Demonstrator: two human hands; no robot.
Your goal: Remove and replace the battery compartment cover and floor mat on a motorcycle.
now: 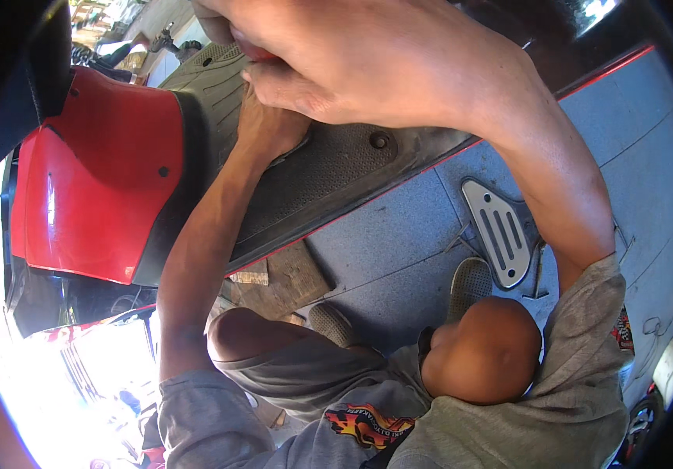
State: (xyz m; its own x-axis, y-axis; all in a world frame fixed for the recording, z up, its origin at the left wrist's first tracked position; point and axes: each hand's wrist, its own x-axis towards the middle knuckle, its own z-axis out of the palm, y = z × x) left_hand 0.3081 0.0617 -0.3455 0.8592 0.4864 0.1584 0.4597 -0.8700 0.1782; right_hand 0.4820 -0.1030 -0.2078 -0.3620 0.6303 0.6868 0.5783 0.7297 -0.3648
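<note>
A scooter's footboard (305, 184), dark with a textured mat, stretches in front of me beside a red body panel (106, 180). My right hand (328, 59) is closed above it, fingers curled round something with a bit of red showing at the upper edge. Too little of that thing shows to name it. Below and partly behind it, my left hand (270, 129) is low at the footboard, its fingers hidden by the right. A thin, pale edge shows beside the left wrist. A recessed bolt hole (379, 140) lies to the right of my hands.
On the tiled floor lies a silver slotted footrest plate (496, 234), with thin metal rods or tools (538, 273) beside it. Wooden blocks (285, 281) sit beneath the scooter's edge. My knees and sandals (471, 283) are close by. A white cylindrical container (672, 363) stands far right.
</note>
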